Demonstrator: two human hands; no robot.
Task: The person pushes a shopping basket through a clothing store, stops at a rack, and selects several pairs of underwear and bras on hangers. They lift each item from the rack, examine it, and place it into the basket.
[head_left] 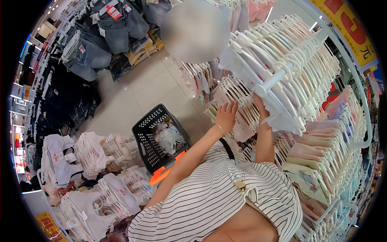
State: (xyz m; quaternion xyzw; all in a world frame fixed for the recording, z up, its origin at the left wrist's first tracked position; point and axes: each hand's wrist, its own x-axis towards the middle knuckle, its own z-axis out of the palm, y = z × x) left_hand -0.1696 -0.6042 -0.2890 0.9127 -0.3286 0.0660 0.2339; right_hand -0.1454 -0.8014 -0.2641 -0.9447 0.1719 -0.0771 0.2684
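My left hand [226, 116], with a thin bracelet at its wrist, is raised beside a lower row of pale garments on hangers [238, 105]. Its fingers are stretched out and I see nothing held in them. My right hand [260, 107] reaches up at the near end of the upper rail, next to a white garment [276, 117] hanging there. The garment and rail end partly cover it, so its fingers are hidden. Above it, many white hangers [298, 60] with pale clothes crowd the upper rail [278, 76].
A black shopping basket [147, 137] with orange handles stands on the tiled floor [141, 94], with light clothing [169, 137] inside. White underwear [86, 209] hangs at lower left. Jeans [88, 48] hang at upper left. More pale garments [308, 151] hang at right, below a yellow sign [350, 32].
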